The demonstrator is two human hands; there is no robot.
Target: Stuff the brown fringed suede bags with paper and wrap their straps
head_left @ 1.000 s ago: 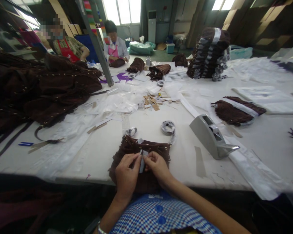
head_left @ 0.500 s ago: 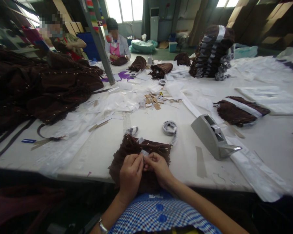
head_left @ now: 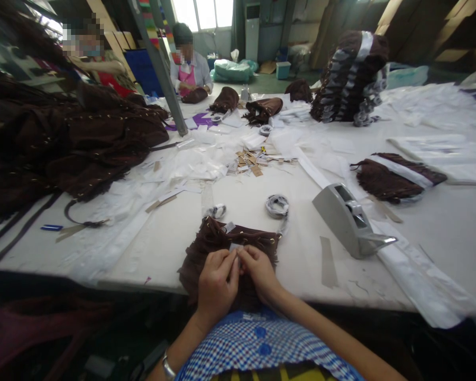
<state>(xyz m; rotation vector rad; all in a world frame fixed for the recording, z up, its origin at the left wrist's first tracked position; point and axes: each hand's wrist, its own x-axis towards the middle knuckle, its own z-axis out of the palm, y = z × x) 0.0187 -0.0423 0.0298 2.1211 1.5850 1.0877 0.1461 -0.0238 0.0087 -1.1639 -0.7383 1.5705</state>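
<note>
A brown fringed bag [head_left: 198, 254] with metal eyelets lies at the table's front edge, partly under my hands. Its strap [head_left: 277, 206] is coiled in clear wrap behind it. Above the bag's front my left hand [head_left: 217, 278] is closed in a pinch, its fingertips meeting those of my right hand [head_left: 257, 267], which also pinches. A small pale tag [head_left: 235, 247] shows at the fingertips, its lower part hidden by them. Which hand bears more of it is hard to make out. Another small white piece [head_left: 228, 227] rests at the bag's top edge.
A grey tape dispenser [head_left: 347, 222] stands right of the bag. Brown bags [head_left: 103, 137] are heaped at left, and wrapped ones [head_left: 349, 79] are stacked at the back right. Cardboard tags [head_left: 249, 161] lie mid-table. A person [head_left: 188, 69] sits across, another [head_left: 107, 69] stands left.
My fingertips have drawn closer together at the tag, and my left hand has shifted slightly right. Less of the tag shows. The person at the left has raised an arm.
</note>
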